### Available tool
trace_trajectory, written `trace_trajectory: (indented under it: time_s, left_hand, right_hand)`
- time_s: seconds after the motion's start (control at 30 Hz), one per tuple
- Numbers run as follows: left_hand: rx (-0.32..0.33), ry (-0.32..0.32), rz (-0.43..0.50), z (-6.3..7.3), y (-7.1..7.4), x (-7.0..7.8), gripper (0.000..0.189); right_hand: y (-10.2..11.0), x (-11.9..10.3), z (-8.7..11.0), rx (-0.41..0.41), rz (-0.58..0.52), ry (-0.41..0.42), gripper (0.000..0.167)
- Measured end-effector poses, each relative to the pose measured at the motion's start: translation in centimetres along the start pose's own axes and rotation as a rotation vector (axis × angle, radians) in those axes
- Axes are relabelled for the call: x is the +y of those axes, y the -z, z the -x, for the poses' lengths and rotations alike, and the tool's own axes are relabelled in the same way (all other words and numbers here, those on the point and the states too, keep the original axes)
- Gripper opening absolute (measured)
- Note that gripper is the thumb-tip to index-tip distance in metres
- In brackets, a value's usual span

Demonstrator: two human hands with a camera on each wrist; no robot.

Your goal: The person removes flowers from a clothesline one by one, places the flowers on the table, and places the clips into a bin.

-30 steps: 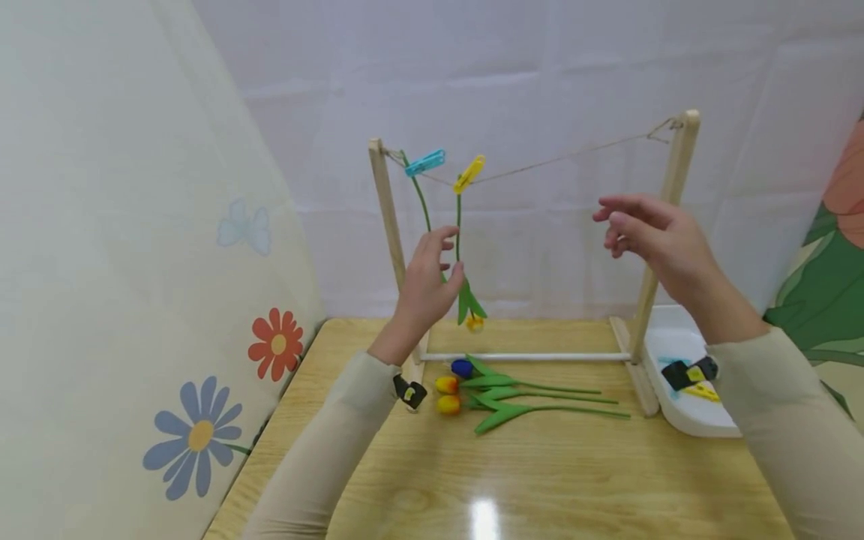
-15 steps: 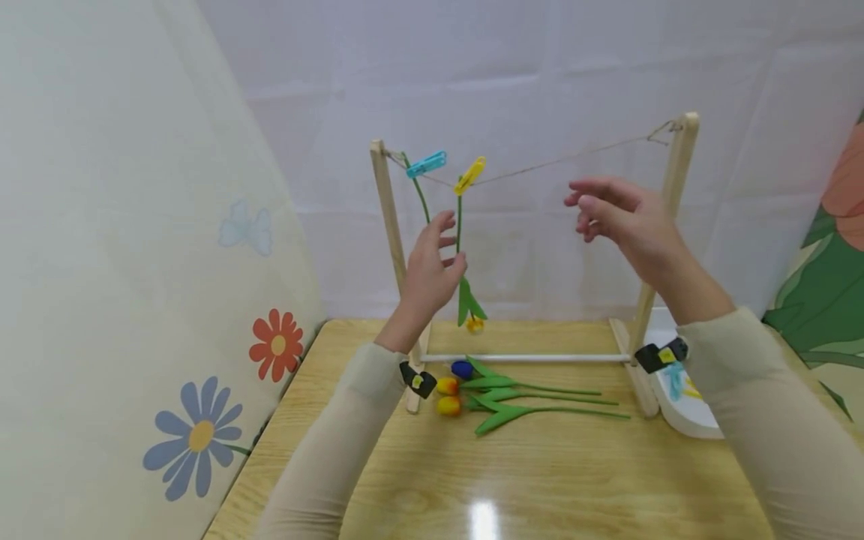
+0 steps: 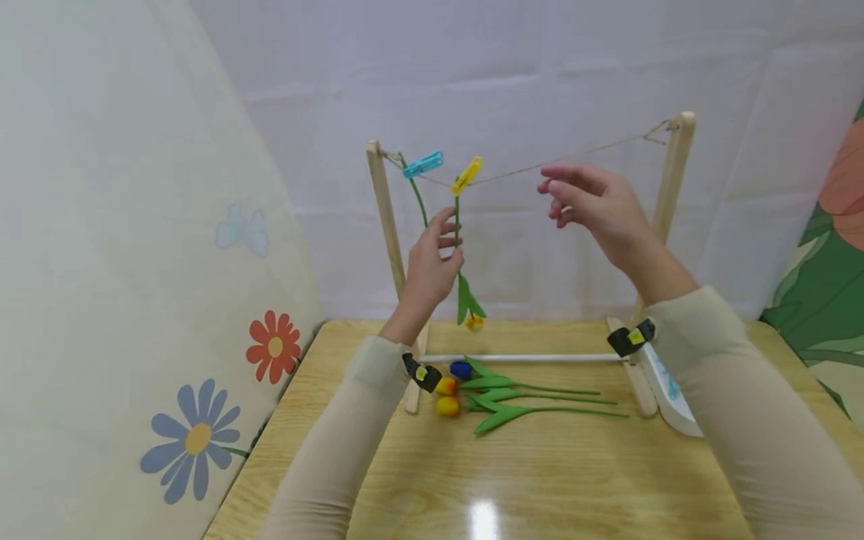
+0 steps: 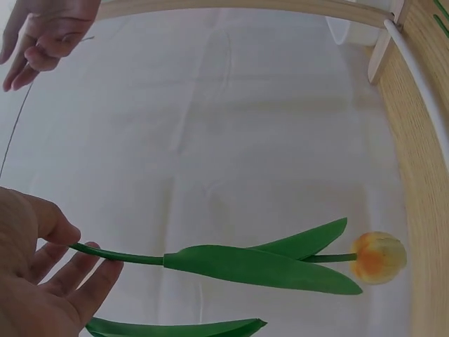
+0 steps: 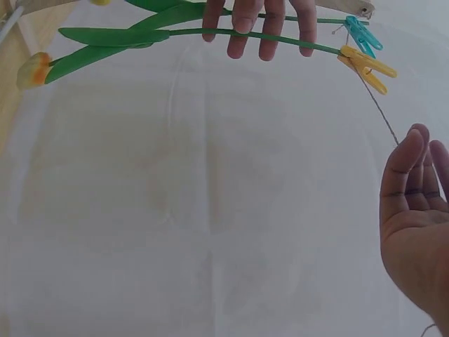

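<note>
Two artificial tulips hang head down from a string (image 3: 513, 172). A yellow clothespin (image 3: 467, 176) clips the nearer yellow-orange tulip (image 4: 379, 258); a blue clothespin (image 3: 423, 164) clips the other, whose stem (image 3: 416, 191) is partly behind my left hand. My left hand (image 3: 432, 266) holds the nearer tulip's stem (image 4: 133, 258) lightly between thumb and fingers, below the yellow clothespin. Raised to the right of the tulips, my right hand (image 3: 597, 206) has loosely bent fingers and holds nothing. Its fingertips are close to the string in the right wrist view; contact cannot be told.
Wooden posts (image 3: 386, 214) carry the string, with a white bar (image 3: 526, 358) low between them. Several tulips (image 3: 520, 397) lie on the wooden table (image 3: 526, 472). A white tray (image 3: 682, 420) with a blue clothespin is at right, partly behind my sleeve.
My right hand has moved left and slightly up, away from the tray side toward the string. My left hand has risen a little along the nearer tulip's stem and come against it.
</note>
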State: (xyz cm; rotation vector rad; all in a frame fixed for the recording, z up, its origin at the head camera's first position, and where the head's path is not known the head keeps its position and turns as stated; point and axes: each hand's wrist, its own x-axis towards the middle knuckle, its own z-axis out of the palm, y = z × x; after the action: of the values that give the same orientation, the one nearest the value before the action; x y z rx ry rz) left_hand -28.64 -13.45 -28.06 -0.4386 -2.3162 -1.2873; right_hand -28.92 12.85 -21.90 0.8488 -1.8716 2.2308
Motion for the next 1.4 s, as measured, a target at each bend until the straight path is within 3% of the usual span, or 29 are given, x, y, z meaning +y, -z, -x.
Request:
trace_trajectory:
  time_s: [0.27,0.73,1.4]
  left_hand:
    - [0.05,-0.035,-0.015,0.3,0.0,-0.5,0.058]
    - [0.081,-0.078,-0.03,0.6,0.1,-0.4,0.056]
    - [0.1,-0.092,-0.004,1.0,-0.2,-0.2,0.057]
  right_hand:
    - [-1.8,-0.2,-1.4,0.015,0.077,-0.024,0.029]
    - [-4.1,-0.5,-3.2,0.009,0.011,0.004,0.028]
    - [-7.0,0.1,-3.9,0.054,0.223,-0.061,0.04]
